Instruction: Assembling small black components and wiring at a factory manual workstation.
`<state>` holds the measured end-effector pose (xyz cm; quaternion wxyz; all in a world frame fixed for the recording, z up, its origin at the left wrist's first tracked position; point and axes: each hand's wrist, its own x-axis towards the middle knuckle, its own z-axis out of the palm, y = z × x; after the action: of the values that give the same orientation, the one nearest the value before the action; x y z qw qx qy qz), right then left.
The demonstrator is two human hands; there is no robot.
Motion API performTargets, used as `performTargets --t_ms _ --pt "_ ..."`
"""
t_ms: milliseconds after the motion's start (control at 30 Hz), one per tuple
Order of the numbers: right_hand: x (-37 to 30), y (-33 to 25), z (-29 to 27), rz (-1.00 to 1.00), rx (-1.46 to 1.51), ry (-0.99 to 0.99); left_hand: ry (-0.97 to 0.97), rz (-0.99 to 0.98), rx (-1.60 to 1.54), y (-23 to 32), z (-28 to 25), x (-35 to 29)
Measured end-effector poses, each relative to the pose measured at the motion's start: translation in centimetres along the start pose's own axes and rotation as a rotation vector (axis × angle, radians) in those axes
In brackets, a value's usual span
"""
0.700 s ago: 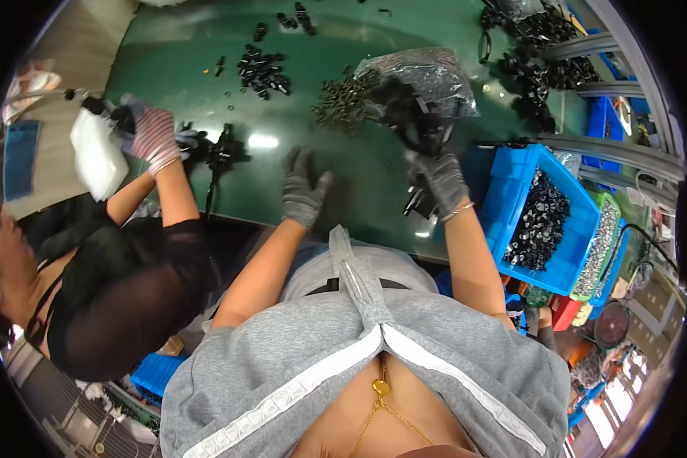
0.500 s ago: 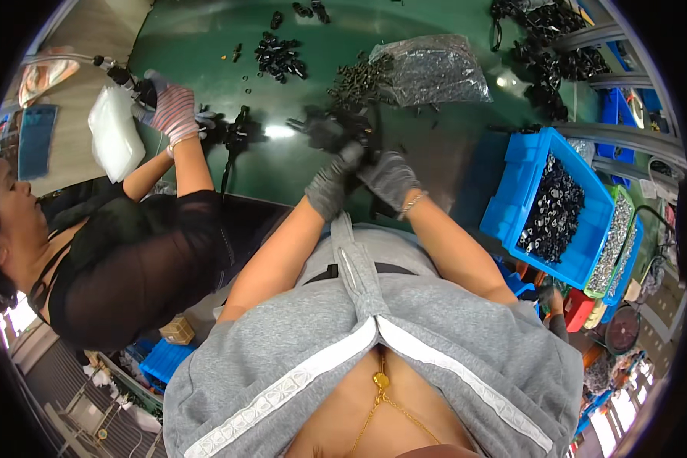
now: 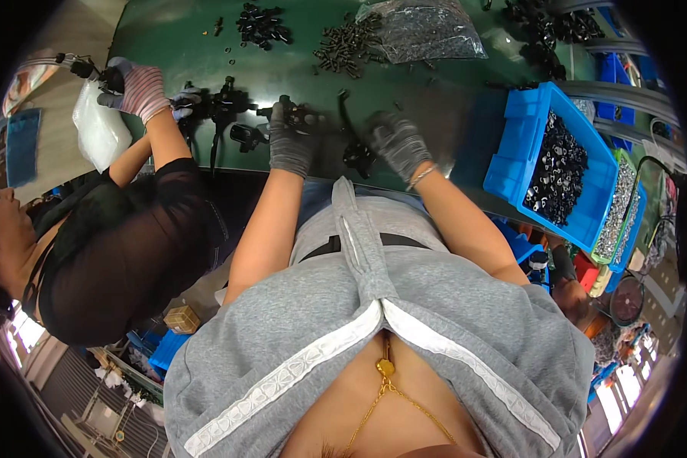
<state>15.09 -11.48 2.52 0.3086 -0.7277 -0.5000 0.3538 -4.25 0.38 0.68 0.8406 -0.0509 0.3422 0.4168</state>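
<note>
My left hand (image 3: 288, 149), in a grey knit glove, is closed on a black lever assembly (image 3: 285, 107) low over the green table. More black metal or plastic shows around its fingers, and the far side of the grip is hidden. My right hand (image 3: 401, 143), gloved the same way, hovers with fingers loosely apart at the right of another black lever part (image 3: 357, 156). That part has a long thin arm pointing away from me. Between the two hands a dark blurred piece cannot be made out.
Small dark fittings (image 3: 347, 46) lie heaped beside a clear plastic bag (image 3: 427, 30). Black parts (image 3: 262, 27) form another pile. A blue bin (image 3: 523, 153) of black pieces stands at right. On the left a co-worker's gloved hand (image 3: 143, 91) handles black parts near a white bag (image 3: 99, 126).
My hands were together over a black assembly; now they are apart, the left moved left and the right slightly right. A black lever part now shows between them. The whole view has shifted.
</note>
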Motion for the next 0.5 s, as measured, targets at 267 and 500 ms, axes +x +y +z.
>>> performTargets --t_ms 267,500 --pt "2.8 15.5 -0.6 -0.029 -0.274 0.236 0.251 0.017 0.439 -0.9 1.7 3.9" --pt "11.3 2.3 -2.9 0.015 -0.55 0.186 0.235 0.163 0.242 -0.2 2.6 4.0"
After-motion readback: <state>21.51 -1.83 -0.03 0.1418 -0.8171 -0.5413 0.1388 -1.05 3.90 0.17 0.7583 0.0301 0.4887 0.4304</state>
